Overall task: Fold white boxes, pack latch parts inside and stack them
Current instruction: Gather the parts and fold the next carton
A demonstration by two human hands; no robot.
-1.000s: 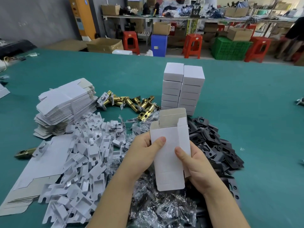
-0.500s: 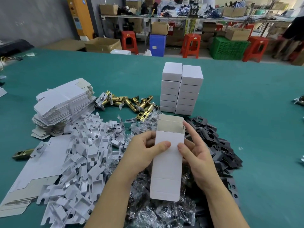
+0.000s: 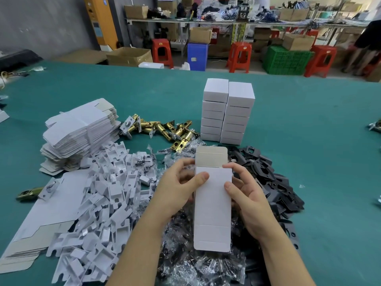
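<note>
A white box [image 3: 212, 207] stands upright between my hands over the parts, its top flap open and its bottom flap hanging. My left hand [image 3: 177, 190] grips its left edge with the thumb on the front face. My right hand [image 3: 247, 195] grips the right edge, thumb on the front and a finger at the top corner. Behind it on the green table [image 3: 309, 141] stand two stacks of closed white boxes [image 3: 226, 112]. Brass latches [image 3: 165, 129] lie in a row left of the stacks.
Flat box blanks [image 3: 78, 133] are piled at the left, with more blanks [image 3: 41, 219] near the front edge. White plastic inserts [image 3: 103, 199], bagged screws [image 3: 185, 265] and black plates [image 3: 274, 178] lie heaped around my hands. Stools and crates stand beyond the table.
The box has turned square to me and squared up. My right hand shifted from the back of the box to its right edge, and the top flap now stands straight up.
</note>
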